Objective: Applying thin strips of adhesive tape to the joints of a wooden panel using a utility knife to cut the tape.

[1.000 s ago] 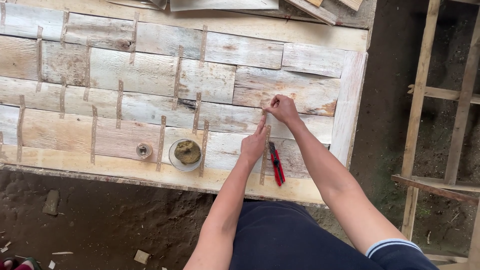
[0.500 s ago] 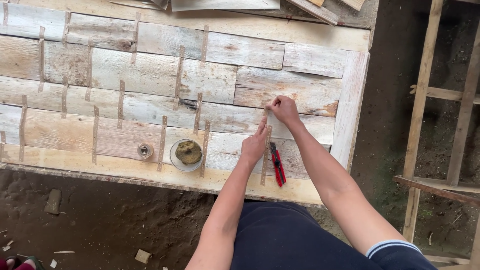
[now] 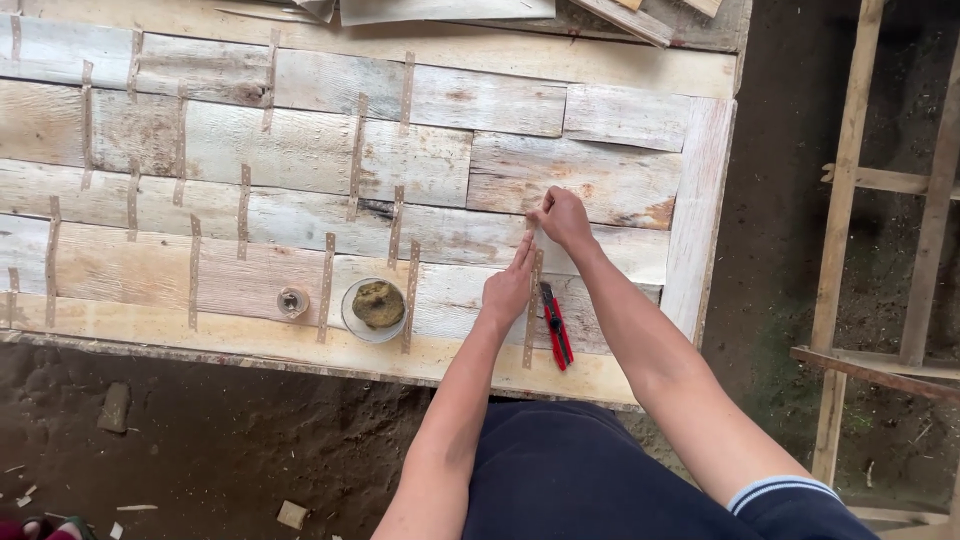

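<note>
A wide panel of pale, weathered wooden planks [image 3: 300, 150] lies flat in front of me, with several thin brown strips laid across the plank joints. My left hand [image 3: 508, 288] presses flat, fingers together, on one such strip [image 3: 531, 325] near the panel's front right. My right hand [image 3: 562, 216] pinches the far end of the same strip between finger and thumb. A red and black utility knife [image 3: 556, 325] lies on the wood just right of my left hand.
A clear round dish [image 3: 376, 309] with a brownish lump and a small round tin [image 3: 292, 301] sit near the front edge. A wooden ladder-like frame [image 3: 850, 200] stands to the right on dark dirt ground [image 3: 200, 440]. Loose boards lie at the far edge.
Both hands keep their hold on the strip; the left hand's fingers have slid slightly along it. Otherwise nothing has moved.
</note>
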